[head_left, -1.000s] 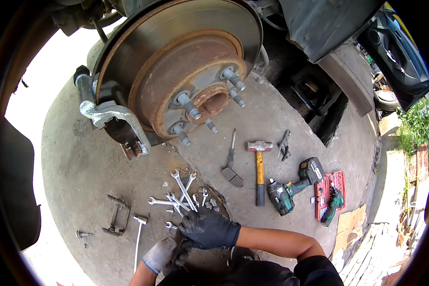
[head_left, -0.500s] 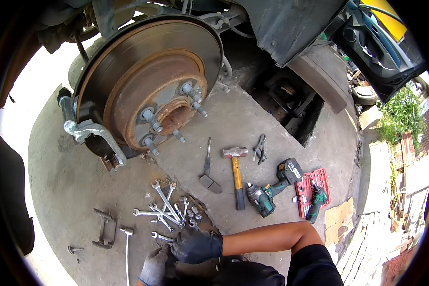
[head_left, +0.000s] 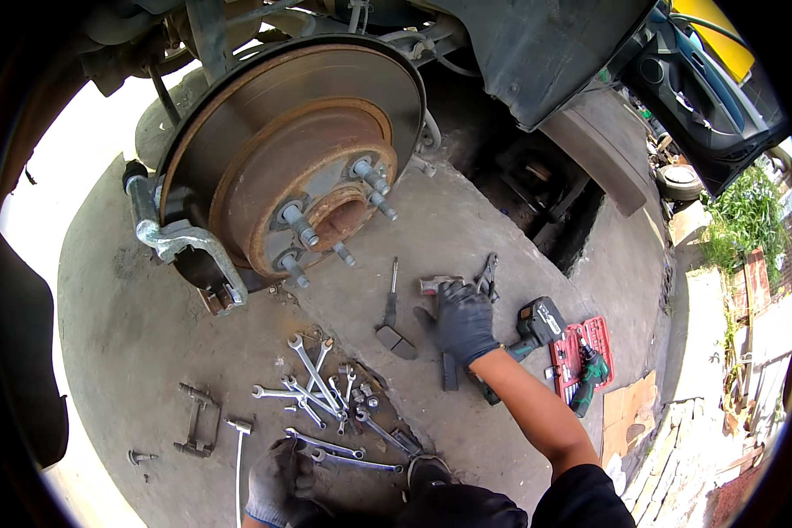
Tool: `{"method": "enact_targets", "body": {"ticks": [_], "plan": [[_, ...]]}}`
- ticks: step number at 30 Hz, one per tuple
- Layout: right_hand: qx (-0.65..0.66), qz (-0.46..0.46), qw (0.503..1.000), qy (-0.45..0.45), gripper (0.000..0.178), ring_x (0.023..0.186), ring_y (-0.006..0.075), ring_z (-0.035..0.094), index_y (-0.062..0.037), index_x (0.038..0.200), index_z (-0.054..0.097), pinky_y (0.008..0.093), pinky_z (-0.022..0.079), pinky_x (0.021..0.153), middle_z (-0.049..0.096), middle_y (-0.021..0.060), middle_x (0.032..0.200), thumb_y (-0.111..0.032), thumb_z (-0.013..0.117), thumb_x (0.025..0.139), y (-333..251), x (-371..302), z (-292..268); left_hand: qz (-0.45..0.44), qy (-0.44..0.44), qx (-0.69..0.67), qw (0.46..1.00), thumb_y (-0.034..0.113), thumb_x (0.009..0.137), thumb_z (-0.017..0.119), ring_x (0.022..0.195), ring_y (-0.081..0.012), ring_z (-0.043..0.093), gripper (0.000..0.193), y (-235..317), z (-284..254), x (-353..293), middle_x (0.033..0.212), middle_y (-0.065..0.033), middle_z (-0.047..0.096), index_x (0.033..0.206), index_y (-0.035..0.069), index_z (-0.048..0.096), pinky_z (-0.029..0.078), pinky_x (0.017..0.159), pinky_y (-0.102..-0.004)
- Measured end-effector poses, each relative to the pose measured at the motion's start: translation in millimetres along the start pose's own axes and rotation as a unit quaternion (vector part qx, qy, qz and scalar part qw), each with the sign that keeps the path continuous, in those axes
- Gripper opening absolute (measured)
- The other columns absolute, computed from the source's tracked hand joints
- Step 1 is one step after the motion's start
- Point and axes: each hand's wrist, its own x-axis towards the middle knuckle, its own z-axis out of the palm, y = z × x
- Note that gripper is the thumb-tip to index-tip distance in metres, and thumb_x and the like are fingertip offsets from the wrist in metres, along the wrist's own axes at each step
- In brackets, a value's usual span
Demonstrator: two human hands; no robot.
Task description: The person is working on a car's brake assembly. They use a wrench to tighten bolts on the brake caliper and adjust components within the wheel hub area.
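Note:
My right hand [head_left: 465,324], in a black glove, is over the hammer [head_left: 431,285], hiding most of its wooden handle. Its thumb is spread from the fingers, and the fingertips are by the hammer head, next to the pliers [head_left: 487,275]. At the lower left, my left hand [head_left: 273,484], in a grey glove, has loosely curled fingers; whether anything is inside is hidden. Beside it lie two combination wrenches [head_left: 356,460], with a pile of further wrenches [head_left: 317,378] and sockets beyond. A screwdriver [head_left: 391,304] and a dark flat block [head_left: 397,343] lie left of the right hand.
A rusty brake disc [head_left: 326,97] with wheel studs hangs at upper left, a caliper bracket [head_left: 150,231] beside it. A cordless impact wrench [head_left: 541,319], red socket case [head_left: 597,333] and green power driver [head_left: 593,371] lie right. An open floor pit [head_left: 572,231] is beyond.
My right hand has left my left hand and the wrenches, reaching forward and right over the hammer. Two wrenches now lie beside my left hand. The view has shifted slightly.

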Motion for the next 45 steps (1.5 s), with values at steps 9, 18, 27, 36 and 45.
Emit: {"method": "enact_targets", "body": {"ticks": [9,18,27,36,45], "plan": [[0.081,0.38,0.893,-0.226,0.066,0.119,0.0498,0.078,0.0051,0.109,0.085,0.054,0.061,0.104,0.08,0.0337,0.118,-0.058,0.08,0.09,167.5,35.0,93.1,0.089,-0.08,-0.061,0.991,0.004,0.089,0.06,0.065,-0.0198,0.051,0.053,39.6,30.7,-11.5,0.102,-0.0156,0.076,0.141,0.0,0.065,0.041,0.062,-0.0357],[0.738,0.373,0.559,-0.063,0.023,0.083,0.0266,0.073,0.0009,0.108,0.069,0.0414,0.062,0.072,0.075,0.0249,0.123,-0.002,0.051,0.094,168.3,-31.0,64.4,0.074,-0.155,-0.097,0.98,0.008,0.081,0.063,0.053,-0.0131,0.04,0.066,62.3,-4.2,-15.0,0.101,-0.0199,0.071,0.146,-0.008,0.061,0.027,0.047,-0.0288],[0.897,0.216,0.273,-0.271,0.038,0.105,0.0327,0.076,-0.0036,0.113,0.07,0.0466,0.064,0.091,0.076,0.0191,0.124,0.006,0.065,0.076,-47.1,-75.8,-61.8,0.119,-0.127,0.024,0.984,0.004,0.082,0.06,0.057,-0.0132,0.046,0.056,78.4,3.6,-11.3,0.1,-0.0147,0.072,0.137,-0.006,0.065,0.032,0.05,-0.0295],[0.364,-0.227,0.891,-0.148,0.055,0.131,0.0422,0.066,-0.0041,0.145,0.073,0.0529,0.055,0.111,0.065,0.0239,0.146,-0.01,0.072,0.091,-157.4,-114.0,-96.7,0.498,0.04,0.287,0.818,-0.018,0.063,0.066,0.074,-0.0125,0.052,0.059,66.2,1.8,-9.6,0.092,-0.0005,0.052,0.119,0.001,0.058,0.043,0.06,-0.0301],[0.256,-0.293,0.918,-0.076,0.066,0.159,0.0465,0.046,-0.0099,0.152,0.069,0.0674,0.032,0.132,0.048,0.0232,0.172,-0.019,0.074,0.087,-159.7,-91.3,-107.7,0.471,-0.003,0.252,0.845,-0.01,0.063,0.072,0.069,-0.01,0.047,0.052,68.9,14.1,-28.9,0.082,-0.0006,0.054,0.113,0.001,0.062,0.043,0.065,-0.0304]]}}
